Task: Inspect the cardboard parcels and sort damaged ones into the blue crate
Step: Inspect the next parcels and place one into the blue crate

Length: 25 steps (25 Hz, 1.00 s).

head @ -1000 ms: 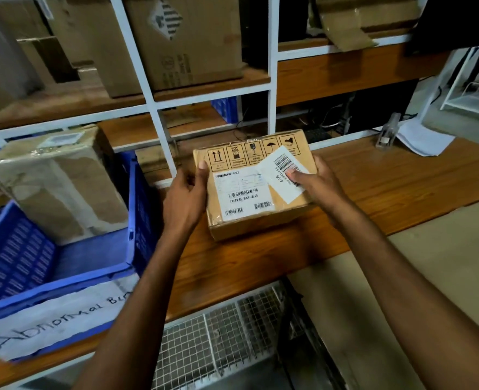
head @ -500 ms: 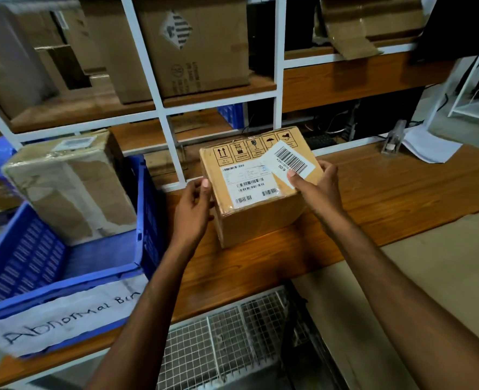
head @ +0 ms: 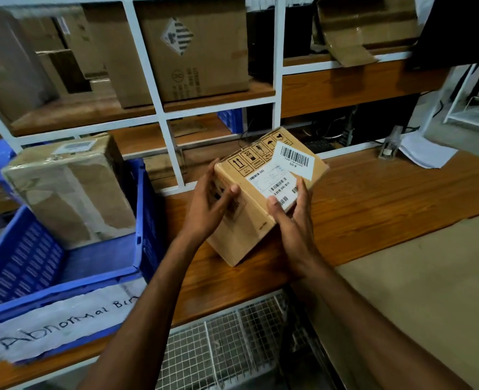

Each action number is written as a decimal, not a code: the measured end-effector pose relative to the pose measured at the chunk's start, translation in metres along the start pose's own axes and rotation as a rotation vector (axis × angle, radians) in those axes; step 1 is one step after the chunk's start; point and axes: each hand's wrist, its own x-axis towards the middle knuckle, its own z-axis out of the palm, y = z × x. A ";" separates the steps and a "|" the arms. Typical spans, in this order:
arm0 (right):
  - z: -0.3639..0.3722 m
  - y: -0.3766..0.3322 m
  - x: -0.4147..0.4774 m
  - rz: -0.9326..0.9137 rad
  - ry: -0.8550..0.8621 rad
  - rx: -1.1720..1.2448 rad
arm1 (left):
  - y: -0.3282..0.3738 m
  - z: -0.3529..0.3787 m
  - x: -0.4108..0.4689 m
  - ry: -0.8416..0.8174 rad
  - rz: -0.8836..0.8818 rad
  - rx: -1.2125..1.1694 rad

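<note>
My left hand [head: 208, 211] and right hand [head: 293, 220] are gripping the tilted parcel [head: 251, 230]. The blue crate [head: 148, 220] is sitting at nine o'clock.

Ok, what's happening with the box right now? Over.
Tilted small parcel held by left hand and right hand. One torn parcel sits in blue crate, left. Nothing blocking.
</note>
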 end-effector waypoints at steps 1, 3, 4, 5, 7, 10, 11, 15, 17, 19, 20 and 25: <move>-0.005 -0.008 0.002 -0.009 -0.027 0.063 | 0.005 0.000 -0.002 0.057 0.012 -0.021; -0.019 -0.024 0.015 -0.056 -0.086 0.077 | 0.018 -0.002 0.002 0.151 0.062 -0.030; -0.024 -0.034 0.023 -0.087 -0.095 0.033 | 0.024 -0.004 0.005 0.175 0.072 -0.031; -0.025 -0.043 0.031 -0.103 -0.064 -0.037 | 0.030 -0.004 0.008 0.190 0.073 -0.023; -0.019 -0.057 0.044 -0.124 0.044 -0.174 | 0.037 -0.002 0.012 0.241 0.055 0.055; -0.003 -0.069 0.061 -0.172 0.131 -0.287 | 0.039 -0.002 0.020 0.393 0.067 0.185; 0.001 -0.072 0.066 -0.185 0.141 -0.313 | 0.039 -0.003 0.023 0.427 0.067 0.211; 0.014 -0.075 0.084 -0.032 0.009 -0.312 | 0.030 -0.007 0.037 0.365 -0.058 0.198; 0.021 -0.073 0.089 -0.043 0.017 -0.349 | 0.024 -0.004 0.042 0.369 -0.065 0.197; 0.019 -0.070 0.094 -0.057 0.056 -0.346 | 0.021 -0.001 0.044 0.368 -0.071 0.170; 0.016 -0.066 0.093 -0.033 0.033 -0.327 | 0.020 0.001 0.043 0.339 -0.073 0.131; 0.009 -0.057 0.091 -0.084 0.077 -0.489 | 0.005 0.009 0.048 0.322 -0.037 0.099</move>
